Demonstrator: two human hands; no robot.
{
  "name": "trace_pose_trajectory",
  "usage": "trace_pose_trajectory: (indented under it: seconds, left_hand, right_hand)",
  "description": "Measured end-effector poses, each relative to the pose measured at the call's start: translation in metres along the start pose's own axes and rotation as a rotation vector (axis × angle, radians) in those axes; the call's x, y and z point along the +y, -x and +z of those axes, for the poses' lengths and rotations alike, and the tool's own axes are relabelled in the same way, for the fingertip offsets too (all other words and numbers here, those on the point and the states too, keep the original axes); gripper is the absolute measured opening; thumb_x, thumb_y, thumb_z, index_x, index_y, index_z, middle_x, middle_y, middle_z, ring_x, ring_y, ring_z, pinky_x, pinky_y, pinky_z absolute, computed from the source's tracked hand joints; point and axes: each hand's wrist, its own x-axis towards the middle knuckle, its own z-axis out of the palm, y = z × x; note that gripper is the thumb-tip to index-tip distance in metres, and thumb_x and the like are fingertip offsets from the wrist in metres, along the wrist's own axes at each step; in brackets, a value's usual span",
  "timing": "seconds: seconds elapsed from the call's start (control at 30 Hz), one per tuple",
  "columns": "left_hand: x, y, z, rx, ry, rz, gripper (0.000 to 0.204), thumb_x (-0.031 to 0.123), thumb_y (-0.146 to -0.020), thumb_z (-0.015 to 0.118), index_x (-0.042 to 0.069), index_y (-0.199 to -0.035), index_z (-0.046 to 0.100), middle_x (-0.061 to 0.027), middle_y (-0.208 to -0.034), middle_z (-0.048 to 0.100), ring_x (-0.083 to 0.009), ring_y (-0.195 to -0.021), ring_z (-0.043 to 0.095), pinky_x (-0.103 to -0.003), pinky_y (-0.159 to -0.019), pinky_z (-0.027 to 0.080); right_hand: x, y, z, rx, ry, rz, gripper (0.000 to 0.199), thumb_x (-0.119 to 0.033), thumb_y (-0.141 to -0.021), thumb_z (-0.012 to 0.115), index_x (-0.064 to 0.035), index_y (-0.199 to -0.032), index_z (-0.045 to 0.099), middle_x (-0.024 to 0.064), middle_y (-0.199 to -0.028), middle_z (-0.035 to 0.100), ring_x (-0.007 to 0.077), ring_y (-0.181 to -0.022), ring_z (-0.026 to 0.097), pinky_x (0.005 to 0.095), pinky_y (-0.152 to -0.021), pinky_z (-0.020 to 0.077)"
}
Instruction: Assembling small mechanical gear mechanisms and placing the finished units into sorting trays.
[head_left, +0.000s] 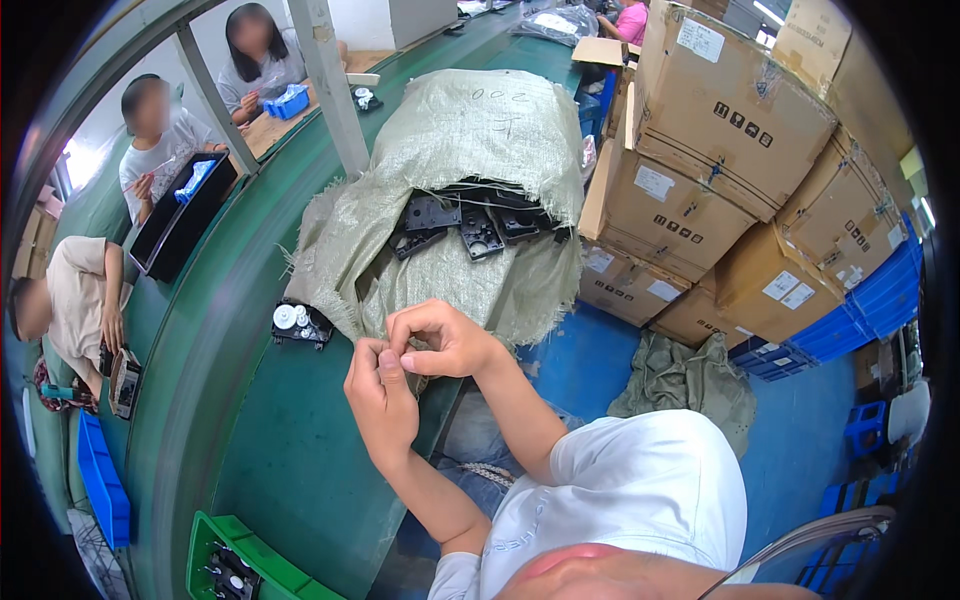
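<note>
The woven sack (470, 125) lies just beyond the grip, pale green and frayed, its mouth gaping over black plastic parts (482, 235). In front of its near edge, the left hand (383, 405) and right hand (445, 340) meet, fingers curled and fingertips together; whether they pinch something small cannot be told. To the left of the grip, a black part with white gears (300, 320) rests on the green bench (310, 440). Nearer the body, left of and below the hands, stands a green crate (265, 562). Right of the grip, beyond the sack, cardboard boxes (720, 130) are stacked; nearer, a crumpled sack (685, 380) lies on the blue floor (590, 350).
</note>
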Motion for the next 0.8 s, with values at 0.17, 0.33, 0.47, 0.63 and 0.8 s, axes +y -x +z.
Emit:
trace_pose_trajectory:
  seconds: [0.17,0.33,0.47,0.63,0.8]
  left_hand:
    - [0.001,0.000,0.000,0.008,-0.040,-0.005,0.027,0.023,-0.098,0.049,0.000,-0.083,0.052,-0.0103,-0.071,0.054,-0.0209,-0.061,0.043,-0.035,-0.059,0.039]
    - [-0.002,-0.001,0.001,0.020,-0.095,0.021,0.028,0.022,-0.100,0.046,0.000,-0.085,0.054,-0.0091,-0.073,0.054,-0.0174,-0.063,0.043,-0.032,-0.062,0.040]
    - [0.000,-0.001,0.001,0.035,-0.125,0.030,0.026,0.021,-0.099,0.047,0.000,-0.085,0.055,-0.0102,-0.073,0.055,-0.0203,-0.063,0.044,-0.034,-0.062,0.040]
    - [0.002,-0.002,0.002,0.039,-0.138,-0.020,0.023,0.018,-0.096,0.050,0.000,-0.084,0.056,-0.0116,-0.072,0.058,-0.0247,-0.062,0.048,-0.037,-0.062,0.042]
    - [0.000,-0.001,0.001,0.001,-0.159,-0.034,0.020,0.015,-0.095,0.052,-0.001,-0.083,0.058,-0.0108,-0.072,0.059,-0.0248,-0.062,0.050,-0.036,-0.063,0.043]
  right_hand:
    - [0.000,0.000,0.000,0.005,0.015,0.016,0.004,-0.007,-0.074,0.063,-0.0029,-0.076,0.064,0.0041,-0.072,0.058,0.0139,-0.060,0.042,0.0246,-0.055,0.0332]
    - [0.001,0.000,0.000,0.009,0.071,0.030,0.004,-0.006,-0.074,0.063,-0.0030,-0.076,0.064,0.0039,-0.072,0.058,0.0139,-0.061,0.043,0.0244,-0.056,0.0337]
    - [-0.001,0.000,-0.001,0.008,0.118,0.027,0.005,-0.006,-0.075,0.063,-0.0027,-0.077,0.064,0.0040,-0.073,0.059,0.0143,-0.061,0.044,0.0248,-0.057,0.0357]
    - [-0.012,-0.001,-0.004,0.071,0.302,0.022,0.004,-0.005,-0.076,0.063,-0.0018,-0.078,0.064,0.0050,-0.074,0.061,0.0149,-0.063,0.049,0.0257,-0.059,0.0410]
    - [-0.014,0.004,-0.035,0.252,0.613,0.108,0.009,-0.005,-0.079,0.062,-0.0027,-0.087,0.066,0.0069,-0.084,0.064,0.0187,-0.068,0.056,0.0300,-0.064,0.0476]
